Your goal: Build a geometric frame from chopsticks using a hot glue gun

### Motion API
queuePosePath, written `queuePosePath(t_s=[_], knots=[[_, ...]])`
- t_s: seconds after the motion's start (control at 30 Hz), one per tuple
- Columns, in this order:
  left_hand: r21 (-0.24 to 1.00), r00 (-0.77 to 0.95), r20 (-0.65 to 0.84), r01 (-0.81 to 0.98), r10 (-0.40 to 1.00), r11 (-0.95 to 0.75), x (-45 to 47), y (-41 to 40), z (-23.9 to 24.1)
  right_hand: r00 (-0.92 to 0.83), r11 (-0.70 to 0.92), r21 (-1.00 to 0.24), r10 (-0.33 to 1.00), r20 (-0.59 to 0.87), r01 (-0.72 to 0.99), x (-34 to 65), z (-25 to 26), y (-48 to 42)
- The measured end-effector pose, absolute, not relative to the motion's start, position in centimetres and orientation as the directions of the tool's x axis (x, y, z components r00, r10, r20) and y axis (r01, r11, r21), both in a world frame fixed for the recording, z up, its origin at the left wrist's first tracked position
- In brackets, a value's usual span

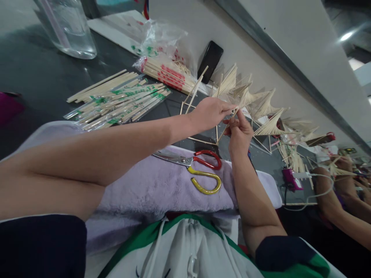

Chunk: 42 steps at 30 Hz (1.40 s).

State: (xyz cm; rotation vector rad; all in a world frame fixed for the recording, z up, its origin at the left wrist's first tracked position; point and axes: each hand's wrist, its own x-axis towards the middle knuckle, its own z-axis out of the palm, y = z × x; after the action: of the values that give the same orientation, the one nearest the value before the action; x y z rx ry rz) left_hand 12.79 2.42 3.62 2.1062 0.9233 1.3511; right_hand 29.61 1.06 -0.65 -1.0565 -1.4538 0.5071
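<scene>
A frame of thin bamboo sticks (203,141) stands on the dark table in front of me. My left hand (207,112) reaches across from the left, its fingertips pinched at the frame's upper corner. My right hand (240,131) is closed round a slanting chopstick (222,136) of the same frame, thumb and fingers pressed together near its top. The fingertips of both hands almost meet, and the joint between them is partly hidden. Below the hands, scissors (188,161) with one red and one yellow handle lie on a lilac plush cloth (168,189).
Left lie wrapped chopsticks (124,100) and a plastic-bagged bundle (165,73). A black phone (210,60) leans at the back near a clear water container (72,31). Fanned stick models (269,121) line the right. Beyond a purple charger (291,179) are another person's arms (330,200).
</scene>
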Motion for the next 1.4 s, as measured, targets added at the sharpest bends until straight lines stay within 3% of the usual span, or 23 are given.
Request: queuePosePath(t_s=[0.47, 0.73, 1.07, 1.4], knots=[[0.642, 0.279, 0.634, 0.331, 0.722, -0.691, 12.94, 2.72, 3.00, 0.101, 0.470, -0.823, 0.846, 0.523, 0.320, 29.72, -0.84, 1.23], [0.510, 0.341, 0.630, 0.494, 0.697, -0.704, 12.87, 2.45, 3.22, 0.091, 0.504, -0.793, 0.822, 0.562, 0.344, 29.74, -0.90, 1.28], [0.460, 0.335, 0.686, 0.489, 0.646, -0.741, 12.85, 2.65, 2.94, 0.110, 0.540, -0.811, 0.813, 0.572, 0.225, 29.65, -0.74, 1.25], [0.418, 0.338, 0.706, 0.511, 0.623, -0.751, 12.87, 2.78, 2.85, 0.088, 0.517, -0.810, 0.826, 0.557, 0.275, 29.88, -1.05, 1.40]])
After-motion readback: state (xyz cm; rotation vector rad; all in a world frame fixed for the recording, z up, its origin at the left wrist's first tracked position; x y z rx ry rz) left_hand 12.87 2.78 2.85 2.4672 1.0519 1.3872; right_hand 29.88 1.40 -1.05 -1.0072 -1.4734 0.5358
